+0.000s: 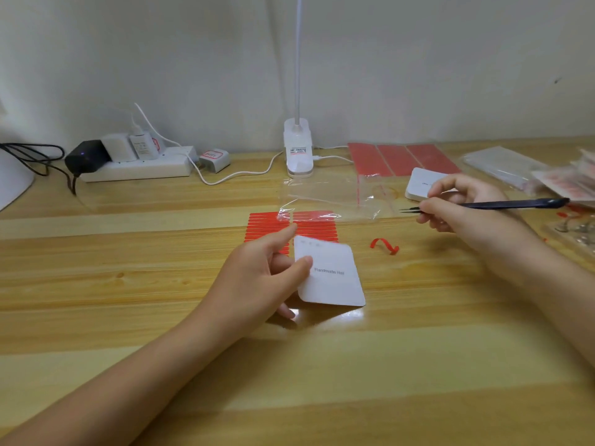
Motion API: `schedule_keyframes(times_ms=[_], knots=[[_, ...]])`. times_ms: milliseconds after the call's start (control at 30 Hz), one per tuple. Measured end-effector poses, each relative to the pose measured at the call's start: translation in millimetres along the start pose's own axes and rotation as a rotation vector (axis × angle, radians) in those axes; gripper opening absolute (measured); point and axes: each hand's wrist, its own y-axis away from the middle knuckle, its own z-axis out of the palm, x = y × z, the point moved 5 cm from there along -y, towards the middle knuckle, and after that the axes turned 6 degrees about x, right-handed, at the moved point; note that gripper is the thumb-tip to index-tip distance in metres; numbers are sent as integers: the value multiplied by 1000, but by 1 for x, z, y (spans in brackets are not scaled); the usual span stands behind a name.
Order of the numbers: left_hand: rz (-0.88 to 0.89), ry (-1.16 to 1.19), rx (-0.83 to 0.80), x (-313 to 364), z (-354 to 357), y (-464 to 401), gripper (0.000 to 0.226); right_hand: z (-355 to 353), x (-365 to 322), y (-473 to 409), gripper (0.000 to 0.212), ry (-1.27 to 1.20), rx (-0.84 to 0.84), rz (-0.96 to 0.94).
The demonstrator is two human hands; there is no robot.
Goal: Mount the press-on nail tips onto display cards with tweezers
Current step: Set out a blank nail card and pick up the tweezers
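My left hand pinches a white display card printed "Handmade Nail" by its left edge, lifted slightly off the wooden table. My right hand grips black tweezers, tips pointing left, above the table to the right. A sheet of red adhesive strips lies just beyond the card, partly under a clear zip bag. A curled red strip backing lies right of the card. A stack of white cards sits behind my right hand. No nail tips can be made out on the card.
A clip lamp stands at the back centre with its cable. A power strip with chargers lies at the back left. Larger red sheets and clear packets lie at the back right, and a small packet sits at the right edge.
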Motion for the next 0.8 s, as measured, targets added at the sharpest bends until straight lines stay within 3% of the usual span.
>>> schedule_keyframes(times_ms=[167,400,500,600,700,800], knots=[[74,-114,11,2,-2,1,59,4,-13,12,9,151,67,-212],[195,-337,49,3,-8,-1,47,33,-36,47,54,355,-93,-641],[215,-334,78,3,-12,-1,29,43,-37,58,35,463,-15,-802],[266,-331,100,6,-16,-3,19,47,-31,60,22,411,-111,-776],[272,-299,81,7,-20,-5,23,52,-24,57,42,383,-299,-646],[266,-257,63,6,-24,-6,20,60,-19,59,52,473,-358,-647]])
